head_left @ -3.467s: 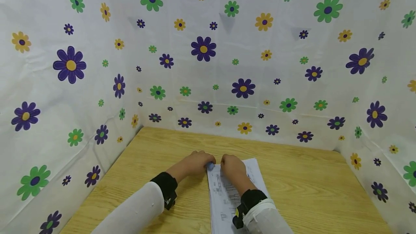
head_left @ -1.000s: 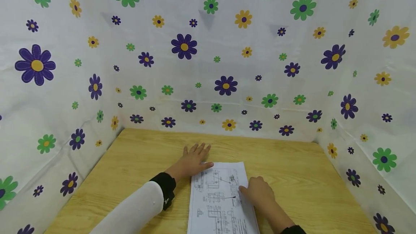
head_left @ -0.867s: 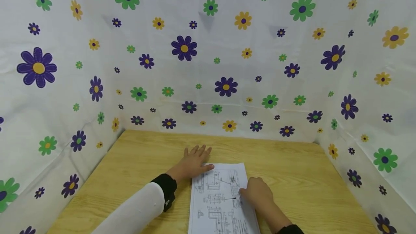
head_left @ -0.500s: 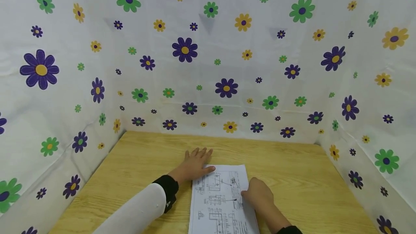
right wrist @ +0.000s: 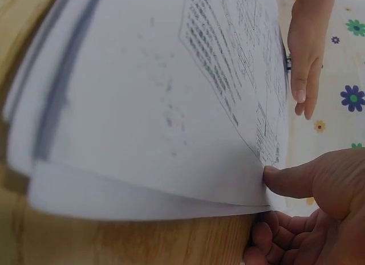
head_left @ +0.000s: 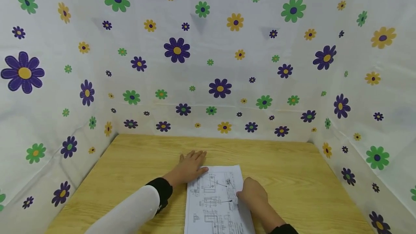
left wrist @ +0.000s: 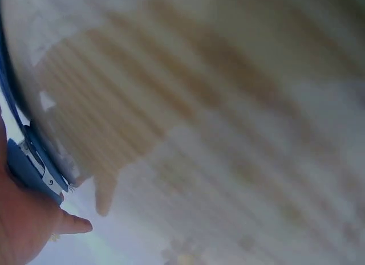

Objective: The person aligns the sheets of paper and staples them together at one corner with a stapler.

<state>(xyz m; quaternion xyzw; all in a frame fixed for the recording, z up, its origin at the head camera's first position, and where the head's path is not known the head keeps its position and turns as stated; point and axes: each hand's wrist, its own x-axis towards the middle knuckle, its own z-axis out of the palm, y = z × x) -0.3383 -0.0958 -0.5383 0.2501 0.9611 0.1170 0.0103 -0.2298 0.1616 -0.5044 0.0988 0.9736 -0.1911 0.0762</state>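
A stack of paper sheets [head_left: 211, 190] printed with technical drawings lies on the wooden table. My left hand [head_left: 187, 169] is spread with straight fingers at the top left corner, its thumb reaching over the paper. Beside that hand, the left wrist view shows a small blue object [left wrist: 35, 168] with a white printed strip, partly hidden by the hand [left wrist: 28, 225]. At the right edge, my right hand [head_left: 254, 195] pinches the sheets. Up close, its thumb [right wrist: 291, 179] presses on top while the fingers [right wrist: 279, 236] curl below; the sheets [right wrist: 142, 134] bow up and fan apart.
The wooden table [head_left: 299, 176] carries the paper near its front middle. White cloth with a flower print [head_left: 208, 64] hangs at the back and both sides. Black bands [head_left: 160, 192] circle the wrists.
Seconds ago both hands were at the paper's top edge, a blue thing at the left one. Since then the left hand spread out and the right moved to the right edge. Lately only the view shifts.
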